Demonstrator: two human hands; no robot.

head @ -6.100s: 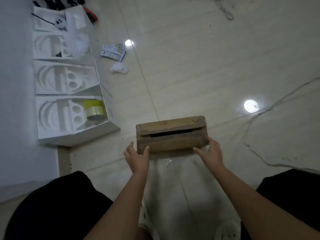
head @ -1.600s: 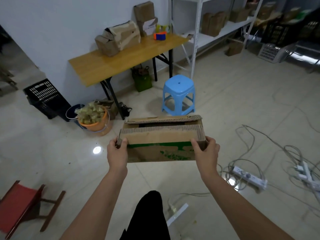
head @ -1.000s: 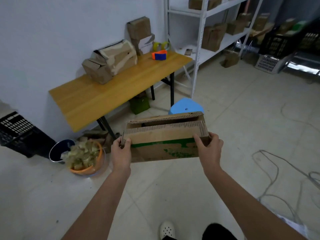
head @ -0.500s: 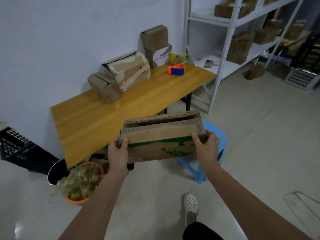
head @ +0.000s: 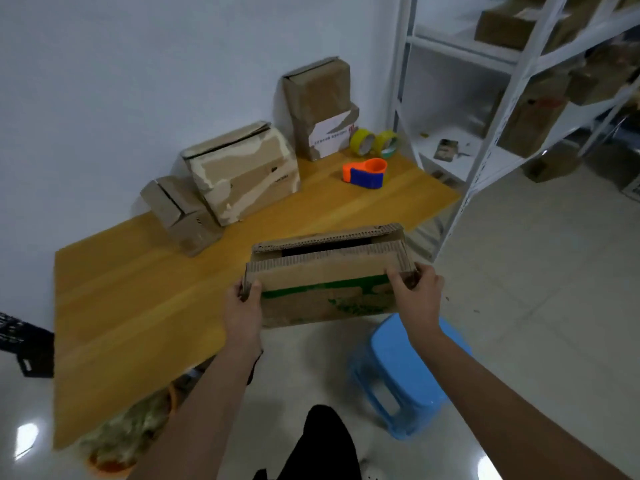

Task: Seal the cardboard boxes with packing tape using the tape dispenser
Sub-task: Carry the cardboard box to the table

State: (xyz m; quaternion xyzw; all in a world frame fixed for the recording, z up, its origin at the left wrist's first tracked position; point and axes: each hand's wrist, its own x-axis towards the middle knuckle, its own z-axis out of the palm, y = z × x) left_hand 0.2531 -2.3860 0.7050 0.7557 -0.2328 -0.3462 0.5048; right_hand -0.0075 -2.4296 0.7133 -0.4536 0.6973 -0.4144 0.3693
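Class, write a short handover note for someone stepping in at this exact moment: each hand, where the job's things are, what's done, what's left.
Left hand and right hand grip the ends of the cardboard box, held above the wooden table's front edge.
Its top flaps show an open gap, with no tape visible.
Tape dispenser lies on the table's far right, untouched, beside two tape rolls.
Left: set the box down, fetch the dispenser, tape the seam.

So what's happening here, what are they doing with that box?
A person holds a cardboard box at its two ends, left hand and right hand, above the near edge of a wooden table. The box's top flaps show a gap and no tape. An orange and blue tape dispenser sits untouched farther back on the table, beside two yellow tape rolls.
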